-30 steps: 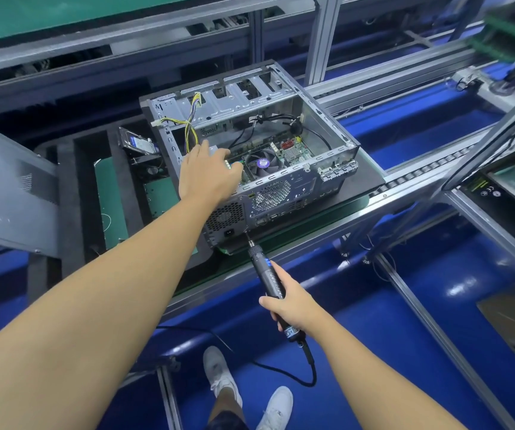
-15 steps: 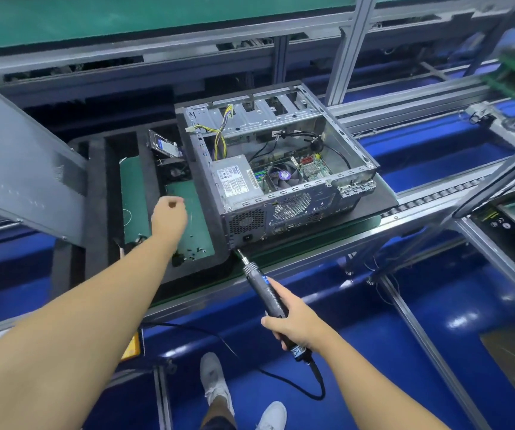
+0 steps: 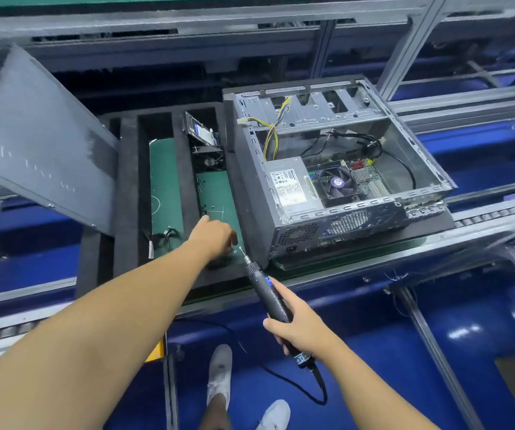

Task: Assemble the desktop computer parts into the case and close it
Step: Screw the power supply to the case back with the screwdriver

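The open computer case point(image 3: 299, 234) sits at two o'clock from the left hand point(image 3: 214, 235), whose fingers curl down into the tray point(image 3: 126, 187); whether they pinch anything I cannot tell. The right hand point(image 3: 302, 332) grips the screwdriver point(image 3: 262, 288), its tip pointing to eleven o'clock, near the case's front corner. The side panel point(image 3: 42, 144) leans at ten o'clock, well apart.

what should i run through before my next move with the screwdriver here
1. Right hand has a firm grip on the electric screwdriver: ok.
2. Bit clear of the case: ok, it points at the green mat beside it.
3. Left hand has picked up a screw: cannot tell, its fingers curl down over the mat and hide what is under them.
4. Power supply seated inside the case: ok.
5. Yellow cable bundle connected: not ok, its white plug hangs free.
6. Side panel fitted: not ok, it stands off to the left.
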A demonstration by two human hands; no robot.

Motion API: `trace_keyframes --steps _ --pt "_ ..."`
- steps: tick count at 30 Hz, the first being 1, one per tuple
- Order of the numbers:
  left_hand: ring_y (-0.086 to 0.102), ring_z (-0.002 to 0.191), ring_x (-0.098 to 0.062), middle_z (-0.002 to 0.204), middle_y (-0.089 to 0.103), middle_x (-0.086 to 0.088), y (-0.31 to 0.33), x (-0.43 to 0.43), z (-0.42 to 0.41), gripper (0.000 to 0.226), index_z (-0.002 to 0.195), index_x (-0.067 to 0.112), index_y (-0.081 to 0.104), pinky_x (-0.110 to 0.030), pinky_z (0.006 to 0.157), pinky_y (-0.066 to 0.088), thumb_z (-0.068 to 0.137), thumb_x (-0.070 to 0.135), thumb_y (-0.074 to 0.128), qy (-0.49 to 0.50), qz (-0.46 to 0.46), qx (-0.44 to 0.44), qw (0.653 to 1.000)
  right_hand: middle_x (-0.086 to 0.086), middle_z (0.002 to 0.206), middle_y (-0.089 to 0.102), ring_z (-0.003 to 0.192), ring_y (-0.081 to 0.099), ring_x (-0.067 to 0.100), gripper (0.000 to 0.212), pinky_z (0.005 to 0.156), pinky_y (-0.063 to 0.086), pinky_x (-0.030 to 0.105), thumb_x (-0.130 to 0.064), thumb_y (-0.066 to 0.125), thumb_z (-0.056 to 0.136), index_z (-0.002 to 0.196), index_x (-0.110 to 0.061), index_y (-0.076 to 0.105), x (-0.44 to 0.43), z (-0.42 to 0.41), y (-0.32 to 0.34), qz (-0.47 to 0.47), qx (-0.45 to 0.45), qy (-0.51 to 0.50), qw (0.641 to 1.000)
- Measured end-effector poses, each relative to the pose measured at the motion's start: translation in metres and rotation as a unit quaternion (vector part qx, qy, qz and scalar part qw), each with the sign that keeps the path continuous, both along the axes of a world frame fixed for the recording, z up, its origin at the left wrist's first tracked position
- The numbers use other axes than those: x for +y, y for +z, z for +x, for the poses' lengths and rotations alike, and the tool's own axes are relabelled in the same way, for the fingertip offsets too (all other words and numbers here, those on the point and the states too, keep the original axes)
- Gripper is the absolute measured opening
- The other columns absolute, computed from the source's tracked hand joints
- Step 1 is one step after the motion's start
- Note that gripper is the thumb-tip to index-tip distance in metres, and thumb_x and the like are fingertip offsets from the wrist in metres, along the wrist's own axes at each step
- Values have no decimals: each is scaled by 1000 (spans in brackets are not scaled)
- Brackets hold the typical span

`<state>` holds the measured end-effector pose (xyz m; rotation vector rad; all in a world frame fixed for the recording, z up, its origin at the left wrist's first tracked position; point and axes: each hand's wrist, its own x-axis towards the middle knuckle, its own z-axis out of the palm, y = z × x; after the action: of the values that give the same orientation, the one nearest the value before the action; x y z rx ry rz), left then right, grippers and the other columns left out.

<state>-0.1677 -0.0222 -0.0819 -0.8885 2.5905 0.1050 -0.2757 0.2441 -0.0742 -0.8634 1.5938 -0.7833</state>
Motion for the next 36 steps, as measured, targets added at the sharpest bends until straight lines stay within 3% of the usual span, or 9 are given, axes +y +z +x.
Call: trace_keyframes --steps 4,8,12,18,24,31,34,35,36 --pt "65 102 -33 114 65 -9 -20 0 -16 27 114 19 68 -43 89 55 90 14 57 90 121 -4 989 -8 67 64 53 55 17 79 53 53 31 -30 70 84 139 -72 33 -19 -2 6 4 -2 -9 1000" --pt "66 104 -33 115 65 -7 -36 1 -20 35 115 17 65 -40 80 53 88 0 50 118 77 1 990 -13 64 63 52 54 15 80 52 53 31 -28 70 86 143 -69 32 -35 -5 9 7 -5 -14 1000" --pt "67 105 -31 114 69 -4 -45 1 -23 34 112 21 66 -35 80 50 89 2 48 115 26 -5 993 -12 63 63 53 55 14 81 52 54 31 -28 71 86 143 -70 31 -42 -7 7 12 -7 -29 999" --pt "65 108 -31 118 67 -5 -53 -2 -27 37 115 21 65 -36 86 49 91 1 45 114 47 -8 992 -11 62 62 51 54 16 80 52 53 32 -30 71 83 139 -74 32 -41 -9 3 14 -15 -34 999" --pt "67 99 -34 111 66 -8 -52 -2 -26 24 109 17 63 -39 82 54 86 11 60 123 90 8 988 -7 65 63 55 57 17 82 55 54 33 -33 71 81 143 -69 32 -34 -9 -2 15 -19 -42 999" --pt "66 96 -38 107 65 -15 -61 5 -26 15 106 6 63 -39 75 51 92 10 56 156 83 42 983 -7 66 64 53 57 15 79 55 54 31 -30 70 85 138 -73 33 -24 -14 -1 4 -18 -35 999" --pt "66 83 -31 93 68 -14 -54 -6 -25 11 97 5 68 -29 72 49 93 14 64 277 179 192 924 -4 66 64 53 57 15 78 55 53 30 -32 71 83 134 -77 32 -20 -16 -2 1 -20 -29 999" --pt "67 74 -25 87 68 -11 -49 -9 -23 8 93 5 69 -24 67 50 92 13 67 331 234 264 875 -3 66 64 53 57 15 78 55 54 31 -33 71 83 136 -76 32 -19 -17 -2 1 -21 -27 999" --pt "67 65 -18 85 68 -10 -42 -10 -20 6 89 5 68 -20 61 54 92 10 68 387 311 332 802 -3 66 64 53 57 15 80 55 54 31 -34 71 82 138 -74 31 -20 -17 -2 -1 -21 -24 999"
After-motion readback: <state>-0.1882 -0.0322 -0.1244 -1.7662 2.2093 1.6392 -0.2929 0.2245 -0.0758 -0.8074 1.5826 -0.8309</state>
